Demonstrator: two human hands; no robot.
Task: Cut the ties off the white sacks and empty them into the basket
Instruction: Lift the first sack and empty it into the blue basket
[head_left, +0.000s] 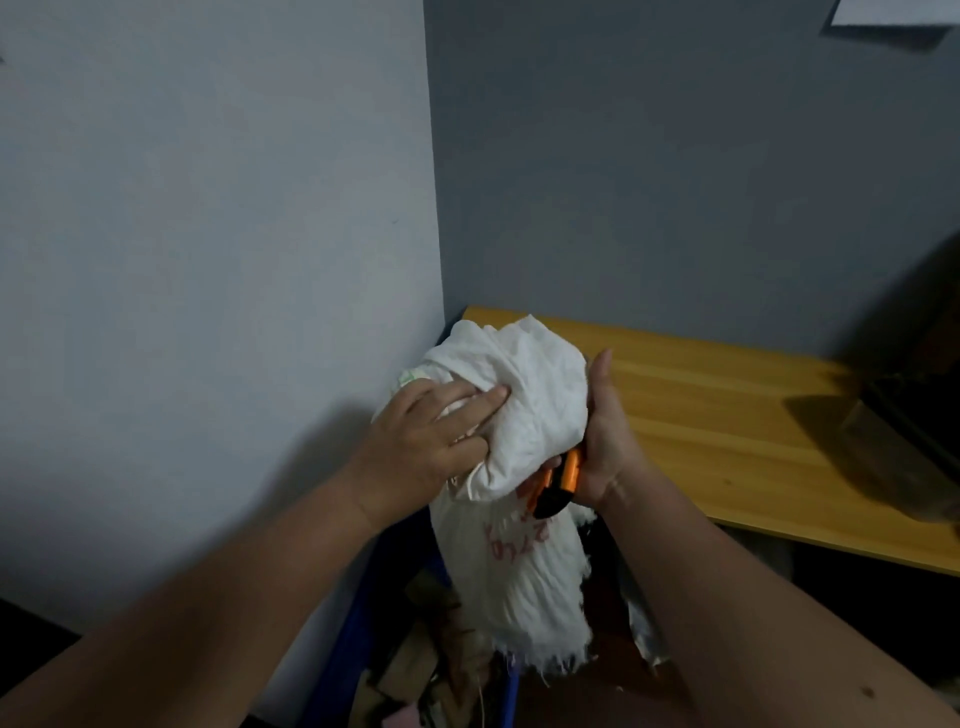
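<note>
Both my hands are up on the white sack (524, 415), held upside down over the blue basket (358, 623), frayed open mouth hanging down into it. My left hand (431, 436) presses the bunched cloth, fingers spread and digging into the folds. My right hand (602, 441) clamps the sack's other side, with the orange-handled cutter (558, 480) pinned under the palm against the cloth. Red writing on the sack. Cardboard scraps (415, 670) sit in the basket. Wooden tabletop (727, 415) to the right.
</note>
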